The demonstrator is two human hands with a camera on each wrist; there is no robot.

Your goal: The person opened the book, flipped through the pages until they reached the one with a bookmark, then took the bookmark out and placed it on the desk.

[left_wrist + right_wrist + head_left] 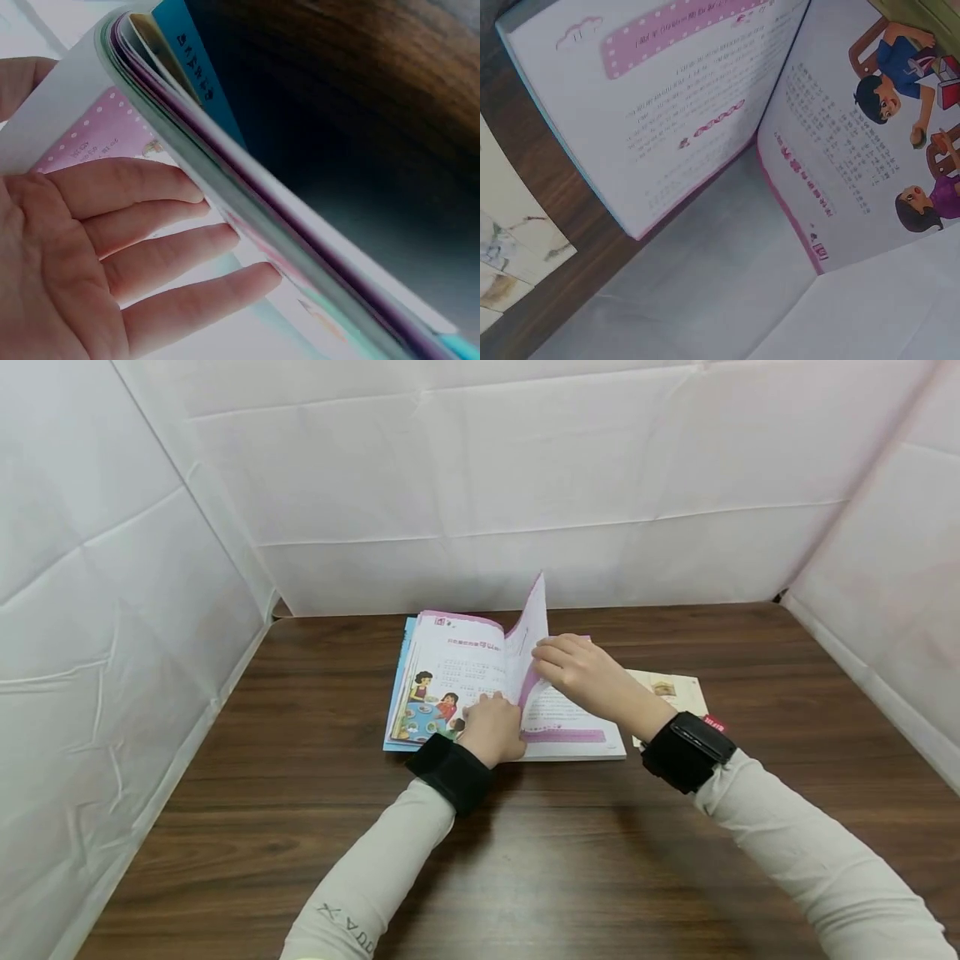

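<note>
I counted one open book (pixel 480 693) lying mid-table (pixel 600 860), with one cream booklet (pixel 678 692) just to its right. My left hand (pixel 491 727) pressed the left page with straight fingers; my right hand (pixel 581 672) pinched one lifted page (pixel 527 635).
</note>
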